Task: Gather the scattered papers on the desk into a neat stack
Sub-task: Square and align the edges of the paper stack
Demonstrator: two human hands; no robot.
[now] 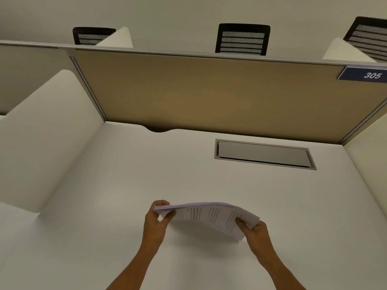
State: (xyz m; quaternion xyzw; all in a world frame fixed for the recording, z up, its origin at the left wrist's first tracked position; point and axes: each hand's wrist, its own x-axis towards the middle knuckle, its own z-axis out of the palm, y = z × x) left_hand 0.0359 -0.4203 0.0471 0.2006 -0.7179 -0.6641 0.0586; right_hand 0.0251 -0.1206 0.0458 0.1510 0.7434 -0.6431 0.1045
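Observation:
A bundle of white printed papers [207, 216] hangs above the white desk [125, 185], bowed upward in the middle, with lines of text showing on its underside. My left hand [156, 221] pinches its left edge. My right hand [254, 232] grips its right edge. The sheets lie together, and a few lower right corners stick out unevenly. No loose sheets show elsewhere on the desk.
A grey cable-access hatch [263, 153] is set into the desk at the back right. A tan partition panel [209, 93] with a "305" label [364, 75] closes the back; white side dividers [41, 132] flank the desk. Black mesh chairs [243, 38] stand beyond.

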